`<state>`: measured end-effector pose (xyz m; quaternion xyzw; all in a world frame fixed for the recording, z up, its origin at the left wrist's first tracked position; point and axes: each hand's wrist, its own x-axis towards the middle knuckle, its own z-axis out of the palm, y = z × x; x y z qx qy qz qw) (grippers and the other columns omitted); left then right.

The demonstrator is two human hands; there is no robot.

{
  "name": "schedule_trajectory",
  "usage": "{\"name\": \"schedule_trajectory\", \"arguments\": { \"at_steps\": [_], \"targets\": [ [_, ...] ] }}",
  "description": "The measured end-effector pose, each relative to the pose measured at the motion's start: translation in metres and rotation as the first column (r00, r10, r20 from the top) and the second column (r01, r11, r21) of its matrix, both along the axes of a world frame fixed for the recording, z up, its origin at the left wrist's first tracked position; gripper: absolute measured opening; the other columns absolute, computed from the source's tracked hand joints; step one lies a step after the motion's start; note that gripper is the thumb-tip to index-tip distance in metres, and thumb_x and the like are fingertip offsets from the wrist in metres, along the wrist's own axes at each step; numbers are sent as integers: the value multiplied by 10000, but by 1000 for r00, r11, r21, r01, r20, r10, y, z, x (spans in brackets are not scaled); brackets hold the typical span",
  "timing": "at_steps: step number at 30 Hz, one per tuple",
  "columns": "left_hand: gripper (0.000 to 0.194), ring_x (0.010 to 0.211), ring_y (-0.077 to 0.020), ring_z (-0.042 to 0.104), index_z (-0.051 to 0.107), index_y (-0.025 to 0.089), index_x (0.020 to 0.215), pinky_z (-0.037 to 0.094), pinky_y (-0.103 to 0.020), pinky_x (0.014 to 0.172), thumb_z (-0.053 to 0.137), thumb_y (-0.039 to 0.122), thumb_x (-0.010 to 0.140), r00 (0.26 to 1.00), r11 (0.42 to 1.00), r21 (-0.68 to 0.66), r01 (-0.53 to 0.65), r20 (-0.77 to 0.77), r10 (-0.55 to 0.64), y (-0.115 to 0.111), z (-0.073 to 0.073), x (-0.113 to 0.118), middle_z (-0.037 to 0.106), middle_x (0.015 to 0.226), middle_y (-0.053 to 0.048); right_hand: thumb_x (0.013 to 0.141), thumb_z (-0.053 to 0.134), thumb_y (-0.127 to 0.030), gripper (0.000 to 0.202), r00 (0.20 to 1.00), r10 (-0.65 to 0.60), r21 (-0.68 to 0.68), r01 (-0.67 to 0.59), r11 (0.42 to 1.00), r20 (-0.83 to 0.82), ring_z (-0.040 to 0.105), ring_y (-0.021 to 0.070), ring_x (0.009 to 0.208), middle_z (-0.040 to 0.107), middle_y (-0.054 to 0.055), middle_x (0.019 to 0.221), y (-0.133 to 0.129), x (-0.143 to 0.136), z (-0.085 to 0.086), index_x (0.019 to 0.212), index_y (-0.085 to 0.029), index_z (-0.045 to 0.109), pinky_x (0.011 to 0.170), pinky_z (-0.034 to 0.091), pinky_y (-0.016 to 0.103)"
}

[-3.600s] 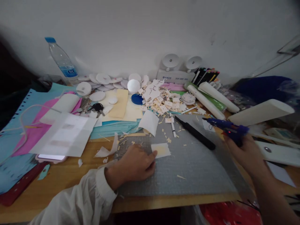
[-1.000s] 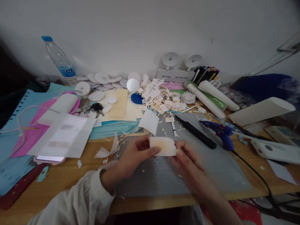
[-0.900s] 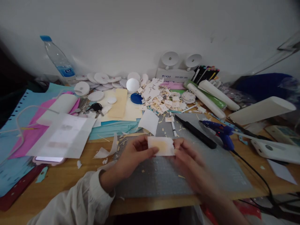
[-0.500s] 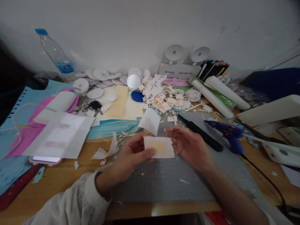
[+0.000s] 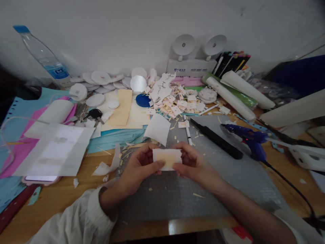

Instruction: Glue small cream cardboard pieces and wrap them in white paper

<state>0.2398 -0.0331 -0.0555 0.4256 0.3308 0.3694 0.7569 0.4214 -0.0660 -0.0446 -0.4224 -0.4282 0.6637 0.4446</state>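
Note:
A small white piece of paper (image 5: 167,154), with a pale yellow rectangle showing at its middle, is held between both hands above the grey cutting mat (image 5: 167,203). My left hand (image 5: 142,162) pinches its left end, thumb on the near face. At the right end, my right hand (image 5: 195,164) pinches it the same way; the fingers behind the paper are partly hidden. Just beyond lies a loose white sheet (image 5: 157,129). A marker pen (image 5: 188,131) rests on the mat near a small cream card piece (image 5: 183,124).
A heap of small cream pieces (image 5: 175,103) lies behind the mat. To the right are a black cutter knife (image 5: 215,137) and a blue glue gun (image 5: 247,135) with its cable. A water bottle (image 5: 43,56) leans at back left; a phone (image 5: 42,179) lies under white paper.
My right hand has come in from the right and closed on the right end of the paper. The camera view has shifted slightly, so the table things appear further left.

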Motion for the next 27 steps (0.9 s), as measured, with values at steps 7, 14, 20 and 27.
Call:
{"name": "schedule_trajectory", "arguments": {
  "at_steps": [7, 14, 20, 27],
  "targets": [
    [296, 618, -74, 559, 561, 175, 911, 464, -128, 457, 761, 197, 693, 999, 998, -49, 34, 17, -33, -1, 1, 1, 606, 790, 11, 713, 739, -287, 367, 998, 26, -79, -31, 996, -61, 447, 41, 506, 532, -61, 728, -2, 1, -8, 1015, -244, 535, 414, 333, 158],
    [283, 581, -63, 534, 559, 170, 877, 454, -135, 451, 762, 186, 681, 999, 996, -80, 32, 13, -31, -2, 2, 2, 601, 757, 23, 746, 717, -288, 344, 994, 45, -108, -56, 993, -98, 474, 33, 504, 548, -52, 749, -3, 1, -9, 1032, -232, 536, 418, 341, 145],
    [274, 582, -68, 530, 564, 174, 878, 445, -144, 449, 756, 192, 683, 999, 997, -69, 41, -13, -42, -2, 2, 2, 588, 758, 23, 779, 686, -324, 274, 996, 75, -90, -79, 993, -44, 476, 33, 449, 561, -66, 667, -1, 2, -11, 990, -231, 538, 385, 327, 135],
    [273, 587, -65, 527, 577, 175, 901, 446, -139, 453, 749, 182, 689, 997, 994, -80, 70, -12, -71, -1, 4, 1, 579, 759, 28, 798, 657, -336, 273, 992, 129, -105, -127, 986, 12, 424, 33, 334, 596, -75, 510, 1, 3, -5, 1008, -221, 526, 316, 261, 116]
  ]
}}
